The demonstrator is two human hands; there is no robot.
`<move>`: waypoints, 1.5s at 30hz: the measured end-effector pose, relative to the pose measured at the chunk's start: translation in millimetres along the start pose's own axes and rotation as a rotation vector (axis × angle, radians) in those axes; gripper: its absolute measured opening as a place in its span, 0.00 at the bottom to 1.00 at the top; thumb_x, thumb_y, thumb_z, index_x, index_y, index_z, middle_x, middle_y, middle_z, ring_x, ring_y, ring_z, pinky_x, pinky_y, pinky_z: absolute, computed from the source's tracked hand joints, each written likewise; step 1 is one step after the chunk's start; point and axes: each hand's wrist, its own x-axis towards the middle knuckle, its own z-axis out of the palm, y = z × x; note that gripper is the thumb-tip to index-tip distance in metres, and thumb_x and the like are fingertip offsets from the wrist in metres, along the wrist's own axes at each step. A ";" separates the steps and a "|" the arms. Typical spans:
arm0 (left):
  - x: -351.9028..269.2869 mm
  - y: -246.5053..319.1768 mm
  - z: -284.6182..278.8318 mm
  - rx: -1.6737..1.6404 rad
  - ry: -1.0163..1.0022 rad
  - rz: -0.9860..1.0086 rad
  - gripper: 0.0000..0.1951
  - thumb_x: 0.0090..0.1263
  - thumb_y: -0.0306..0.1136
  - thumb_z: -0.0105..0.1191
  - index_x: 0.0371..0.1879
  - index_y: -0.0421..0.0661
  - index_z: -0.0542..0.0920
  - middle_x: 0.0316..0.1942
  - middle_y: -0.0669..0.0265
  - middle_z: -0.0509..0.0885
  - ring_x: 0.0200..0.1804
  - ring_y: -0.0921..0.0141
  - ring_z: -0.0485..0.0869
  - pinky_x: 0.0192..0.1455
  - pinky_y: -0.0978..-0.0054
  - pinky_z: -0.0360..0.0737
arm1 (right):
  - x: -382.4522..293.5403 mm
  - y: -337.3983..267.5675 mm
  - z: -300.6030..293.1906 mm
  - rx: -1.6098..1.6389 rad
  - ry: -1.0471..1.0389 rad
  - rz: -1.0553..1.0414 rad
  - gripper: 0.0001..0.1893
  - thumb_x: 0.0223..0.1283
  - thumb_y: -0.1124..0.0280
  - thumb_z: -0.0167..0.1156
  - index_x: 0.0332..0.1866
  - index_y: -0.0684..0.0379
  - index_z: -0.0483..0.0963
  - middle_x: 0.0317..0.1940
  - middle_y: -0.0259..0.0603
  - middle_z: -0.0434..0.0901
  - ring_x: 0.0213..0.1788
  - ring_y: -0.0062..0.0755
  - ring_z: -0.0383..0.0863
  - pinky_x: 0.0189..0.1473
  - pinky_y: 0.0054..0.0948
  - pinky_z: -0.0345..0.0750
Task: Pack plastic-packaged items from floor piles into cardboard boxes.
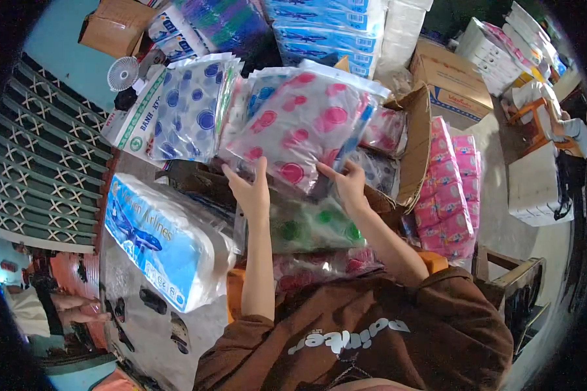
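Note:
A stack of clear plastic bags printed with pink circles (303, 117) lies slanted in front of me, over an open cardboard box. My left hand (250, 193) holds its near left edge, the thumb on top and the other fingers partly hidden by the plastic. At the near right corner, my right hand (348, 185) grips the edge beside a blue strip, with the index finger stretched along it. Below my hands rests a bag with green circles (313, 227). Closer to my body lie more bags with red circles (318, 269).
Blue-circle bags (188, 112) lie left of the stack. A tissue pack (151, 239) stands on the floor at left. The cardboard box's flap (416, 151) rises at right, beside pink packs (442, 190). A small fan (123, 73) stands at back left. Other people sit at both sides.

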 end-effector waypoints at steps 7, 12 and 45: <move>4.7 1.9 36.8 -0.071 -0.118 0.074 0.50 0.49 0.51 0.56 0.59 0.32 0.40 0.58 0.36 0.49 0.60 0.49 0.53 0.60 0.64 0.54 | 34.0 9.0 -33.5 0.237 0.127 0.454 0.15 0.49 0.59 0.56 0.36 0.58 0.72 0.25 0.34 0.74 0.25 0.24 0.74 0.26 0.25 0.73; -9.9 78.0 78.7 0.021 -0.016 0.649 0.45 0.48 0.35 0.57 0.58 0.31 0.41 0.54 0.35 0.49 0.54 0.45 0.55 0.53 0.60 0.60 | 61.3 -20.1 -56.1 0.523 0.006 0.225 0.26 0.41 0.58 0.62 0.41 0.68 0.69 0.30 0.41 0.75 0.29 0.32 0.75 0.33 0.29 0.74; 27.1 -67.2 265.6 1.382 -1.229 0.246 0.36 0.40 0.48 0.64 0.52 0.54 0.66 0.51 0.66 0.70 0.51 0.65 0.72 0.45 0.63 0.74 | 102.3 95.4 -119.0 -1.239 -0.264 0.377 0.37 0.40 0.36 0.48 0.35 0.67 0.74 0.35 0.54 0.75 0.41 0.45 0.75 0.41 0.36 0.71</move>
